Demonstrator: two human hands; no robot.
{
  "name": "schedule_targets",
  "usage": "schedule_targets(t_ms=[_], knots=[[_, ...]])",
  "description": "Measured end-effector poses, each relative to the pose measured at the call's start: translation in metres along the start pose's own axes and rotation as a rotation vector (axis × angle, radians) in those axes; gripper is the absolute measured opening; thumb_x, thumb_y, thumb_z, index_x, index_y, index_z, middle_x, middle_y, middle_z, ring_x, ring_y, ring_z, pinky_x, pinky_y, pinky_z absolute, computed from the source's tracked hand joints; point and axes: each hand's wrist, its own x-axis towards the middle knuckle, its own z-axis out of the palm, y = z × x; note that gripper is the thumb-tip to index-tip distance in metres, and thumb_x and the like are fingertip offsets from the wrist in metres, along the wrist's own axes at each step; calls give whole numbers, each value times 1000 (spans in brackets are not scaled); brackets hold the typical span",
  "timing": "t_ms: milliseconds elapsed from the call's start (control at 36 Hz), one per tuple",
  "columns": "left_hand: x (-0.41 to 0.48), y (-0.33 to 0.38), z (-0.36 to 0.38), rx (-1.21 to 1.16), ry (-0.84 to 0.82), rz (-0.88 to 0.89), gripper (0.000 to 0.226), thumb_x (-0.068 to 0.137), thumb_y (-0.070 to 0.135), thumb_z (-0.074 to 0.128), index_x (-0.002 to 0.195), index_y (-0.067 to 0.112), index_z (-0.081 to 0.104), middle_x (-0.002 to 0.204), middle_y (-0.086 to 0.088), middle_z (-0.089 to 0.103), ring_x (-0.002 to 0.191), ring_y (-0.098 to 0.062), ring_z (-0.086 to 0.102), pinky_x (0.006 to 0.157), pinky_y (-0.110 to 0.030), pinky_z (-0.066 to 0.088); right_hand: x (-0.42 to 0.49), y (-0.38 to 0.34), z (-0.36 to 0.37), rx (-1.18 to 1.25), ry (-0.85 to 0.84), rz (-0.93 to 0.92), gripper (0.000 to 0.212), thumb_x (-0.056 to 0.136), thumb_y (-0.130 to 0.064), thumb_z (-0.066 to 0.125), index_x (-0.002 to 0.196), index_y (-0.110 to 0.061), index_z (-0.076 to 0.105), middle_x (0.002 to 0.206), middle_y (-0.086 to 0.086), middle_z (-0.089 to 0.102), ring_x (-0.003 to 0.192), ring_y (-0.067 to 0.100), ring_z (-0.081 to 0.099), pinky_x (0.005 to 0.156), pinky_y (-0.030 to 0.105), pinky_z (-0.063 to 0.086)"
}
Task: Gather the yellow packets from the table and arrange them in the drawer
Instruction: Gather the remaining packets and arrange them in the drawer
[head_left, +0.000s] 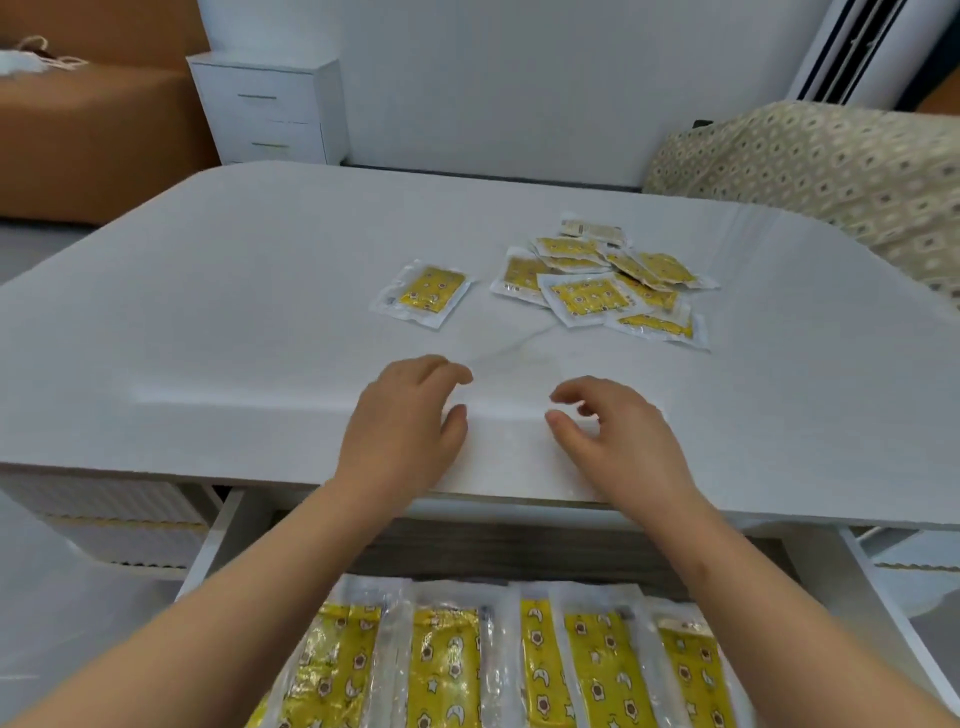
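A pile of several yellow packets (608, 283) in clear wrappers lies on the white table (234, 312), right of the middle. One single yellow packet (423, 292) lies apart to the left of the pile. Below the table's front edge the pulled-out drawer (218, 540) holds a row of several yellow packets (519, 660) laid side by side. My left hand (402, 428) and my right hand (610, 441) hover over the table's near edge, fingers loosely curled, holding nothing. Both are well short of the packets on the table.
A white drawer cabinet (270, 111) stands behind the table at the left, next to an orange sofa (93, 135). A patterned cushioned seat (831, 171) is at the right rear. A white wall panel (519, 78) runs behind the table.
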Motion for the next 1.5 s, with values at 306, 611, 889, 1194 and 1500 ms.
schedule_targets(t_ms=[306, 611, 889, 1194, 1500], knots=[[77, -10, 37, 313, -7, -95, 48, 87, 32, 42, 133, 18, 44, 153, -9, 24, 143, -31, 16, 109, -48, 19, 85, 28, 21, -408, 179, 64, 45, 94, -36, 46, 136, -20, 45, 153, 4, 28, 141, 26, 21, 112, 45, 9], [128, -35, 55, 303, -224, -408, 65, 91, 58, 23, 148, 29, 11, 155, -6, 13, 144, -31, 2, 110, -59, 5, 154, 59, 16, -424, -89, 352, 72, 83, -75, 28, 146, -42, 14, 159, -2, 3, 146, 32, -1, 108, 65, 7], [123, -28, 52, 312, -118, -132, 88, 57, 74, 3, 131, 44, 38, 120, 5, 42, 123, -18, 33, 102, -33, 21, 140, 65, 13, -412, -224, 71, 65, 83, -76, 26, 143, -52, 14, 159, -11, 5, 146, 20, 5, 110, 61, 0], [123, -18, 51, 352, -240, -37, 96, 59, 64, -12, 146, 38, 19, 156, 12, 16, 144, -10, 10, 113, -30, 13, 131, 69, 9, -342, -60, 97, 64, 86, -72, 19, 144, -44, 23, 159, -9, 7, 145, 22, 1, 111, 55, 4], [116, -10, 56, 279, -190, -159, 96, 60, 56, -15, 142, 37, 32, 154, 11, 22, 143, -11, 14, 113, -33, 14, 133, 67, 8, -339, -142, 121, 62, 89, -68, 23, 144, -41, 23, 158, -6, 15, 145, 25, 4, 109, 57, 11]])
